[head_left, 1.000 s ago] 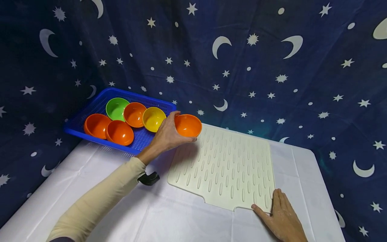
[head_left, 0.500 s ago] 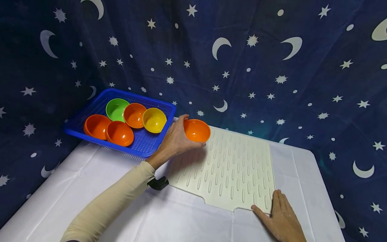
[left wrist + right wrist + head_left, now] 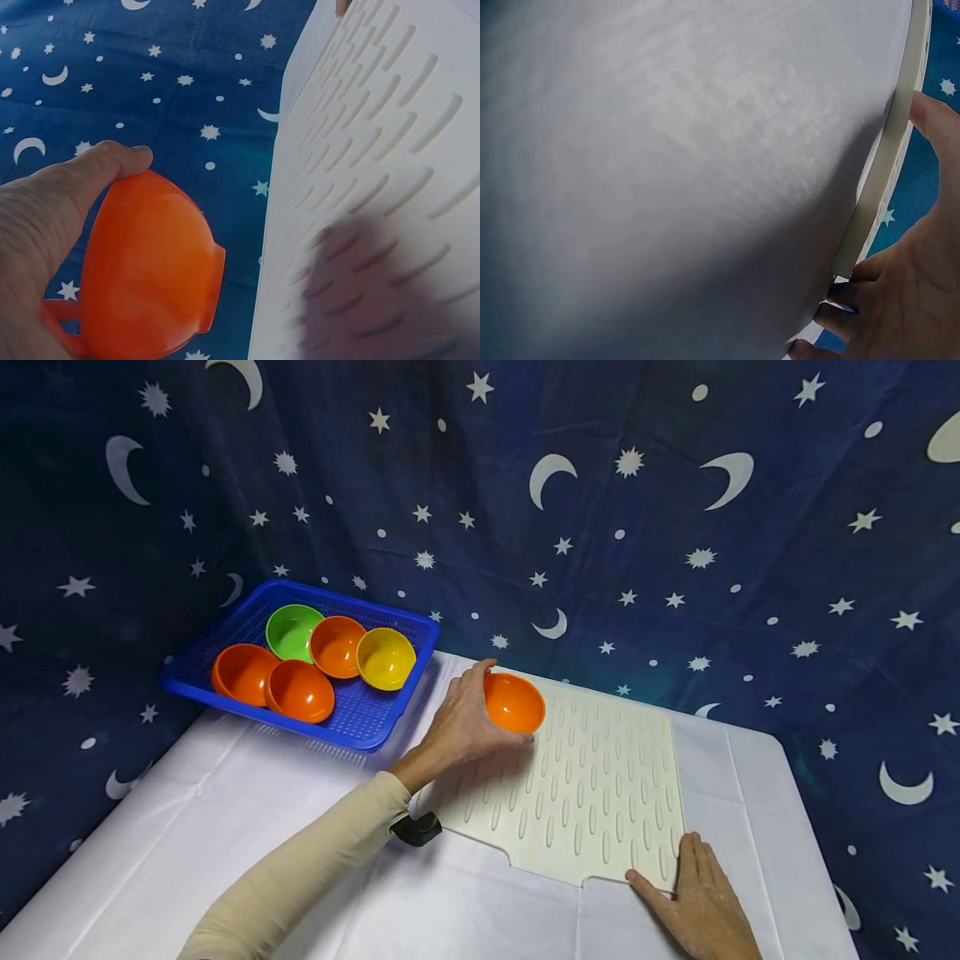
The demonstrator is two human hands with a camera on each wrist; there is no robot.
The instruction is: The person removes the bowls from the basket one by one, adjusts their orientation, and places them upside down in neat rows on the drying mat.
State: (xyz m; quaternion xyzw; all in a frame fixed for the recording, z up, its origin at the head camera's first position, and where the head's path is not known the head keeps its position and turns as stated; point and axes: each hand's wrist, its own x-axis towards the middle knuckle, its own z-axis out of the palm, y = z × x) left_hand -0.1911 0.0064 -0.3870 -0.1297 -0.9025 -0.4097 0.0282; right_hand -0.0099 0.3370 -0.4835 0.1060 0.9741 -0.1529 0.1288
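My left hand grips an orange bowl by its rim, thumb on the near side and fingers on the far side. The bowl is over the back left part of a white ribbed mat, its opening facing up and toward the head camera. In the left wrist view the bowl shows its outer wall and foot, and a shadow falls on the mat. At the mat's near right corner rests my right hand, fingers straight along the side edge and thumb at the front edge.
A blue basket stands at the back left, holding a green bowl, a yellow bowl and several orange bowls. A dark star-patterned cloth hangs behind the white-covered table.
My left hand has carried the orange bowl right and slightly nearer, from beside the basket to over the mat. The right hand has stayed at the mat's corner.
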